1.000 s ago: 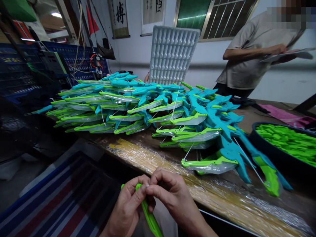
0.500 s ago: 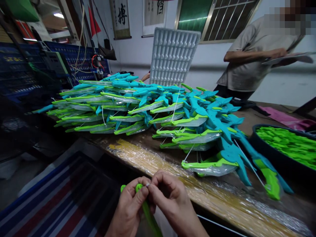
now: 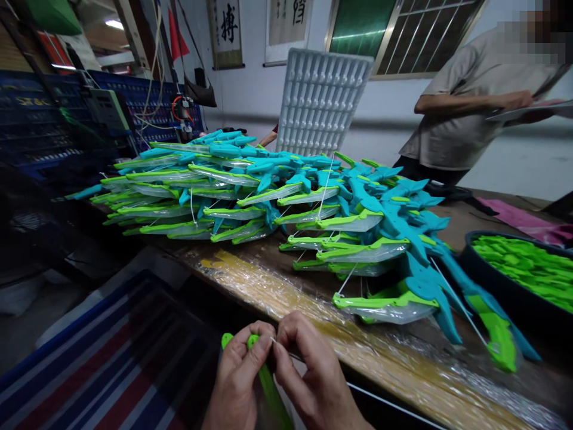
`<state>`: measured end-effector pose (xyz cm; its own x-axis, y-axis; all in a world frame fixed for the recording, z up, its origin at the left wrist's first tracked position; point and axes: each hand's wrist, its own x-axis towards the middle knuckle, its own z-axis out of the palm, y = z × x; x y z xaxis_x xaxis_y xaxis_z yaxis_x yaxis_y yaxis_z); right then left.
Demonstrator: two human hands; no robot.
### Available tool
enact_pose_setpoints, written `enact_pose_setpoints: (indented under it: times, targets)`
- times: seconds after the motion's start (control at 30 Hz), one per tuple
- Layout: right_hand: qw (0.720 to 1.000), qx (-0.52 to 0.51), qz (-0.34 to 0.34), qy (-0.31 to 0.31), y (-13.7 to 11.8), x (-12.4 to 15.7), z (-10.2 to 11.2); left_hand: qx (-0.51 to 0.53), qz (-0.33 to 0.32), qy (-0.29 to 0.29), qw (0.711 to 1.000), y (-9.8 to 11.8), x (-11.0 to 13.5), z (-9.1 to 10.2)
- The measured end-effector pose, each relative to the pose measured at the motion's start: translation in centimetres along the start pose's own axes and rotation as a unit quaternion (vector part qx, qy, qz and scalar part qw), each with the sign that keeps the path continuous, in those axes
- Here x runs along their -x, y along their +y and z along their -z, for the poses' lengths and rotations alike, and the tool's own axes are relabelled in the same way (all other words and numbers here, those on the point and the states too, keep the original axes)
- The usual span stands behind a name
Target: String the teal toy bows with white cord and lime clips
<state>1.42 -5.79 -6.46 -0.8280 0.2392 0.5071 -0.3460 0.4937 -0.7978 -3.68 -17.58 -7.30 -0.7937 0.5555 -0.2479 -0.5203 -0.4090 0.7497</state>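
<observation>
Low in the head view, my left hand [image 3: 239,373] is closed around the end of a green toy bow limb [image 3: 271,391]. A second green tip [image 3: 227,340] pokes out beside its fingers. Close against it, my right hand [image 3: 313,376] pinches the end of a white string [image 3: 273,340] next to the limb's tip. More white cord [image 3: 389,403] runs off to the lower right from behind that hand. The rest of the held bow is mostly hidden by my hands and the frame edge. Beyond them lie teal-and-green toy bows [image 3: 396,224], heaped on the table.
The table edge [image 3: 286,292] is wrapped in plastic film. A dark tub [image 3: 470,257] of green parts [image 3: 523,263] stands at right. A striped sheet [image 3: 111,364] lies lower left. A grey moulded tray [image 3: 322,98] rises behind the heap; a person [image 3: 470,107] stands back right.
My right hand has drawn slightly away from my left, and a short stretch of string now shows between them. The whole view has shifted a little.
</observation>
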Motion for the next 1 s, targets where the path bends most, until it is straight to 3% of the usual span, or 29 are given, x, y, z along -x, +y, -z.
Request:
enact_pose_setpoints:
  times: [0.07,0.13,0.23,0.47,0.57,0.73,0.83,0.93,1.0]
  targets:
    - [1.000,0.007,-0.018,0.025,0.0,0.2,-0.3,-0.014,-0.020,0.011,1.000,-0.2,0.0,0.1]
    - [0.996,-0.003,-0.079,0.028,-0.1,0.3,-0.5,-0.030,-0.048,0.011,0.998,-0.5,0.0,0.1]
    - [0.985,-0.027,-0.168,-0.002,-0.4,0.2,-0.5,-0.058,-0.090,0.001,0.994,-0.9,-0.1,0.3]
    - [0.962,-0.023,-0.258,-0.082,-1.0,-1.5,0.3,-0.134,-0.164,-0.014,0.977,-1.4,-0.3,1.1]
    - [0.960,0.014,-0.255,-0.116,-1.2,-2.0,1.0,-0.169,-0.182,-0.025,0.968,-1.3,-0.5,1.4]
    - [0.976,0.060,-0.172,-0.120,-1.3,-2.6,1.7,-0.187,-0.196,-0.017,0.962,-1.2,-0.6,1.3]
    - [0.958,-0.087,-0.257,-0.091,-0.5,-2.7,0.9,-0.137,-0.183,0.029,0.973,-1.3,-0.3,0.7]
    - [0.883,-0.304,-0.356,-0.037,0.5,-2.1,-0.7,-0.096,-0.159,0.045,0.982,-1.3,-0.3,0.2]
    - [0.856,-0.354,-0.375,-0.017,0.8,-1.5,-1.6,-0.095,-0.129,0.054,0.986,-1.2,-0.4,0.2]
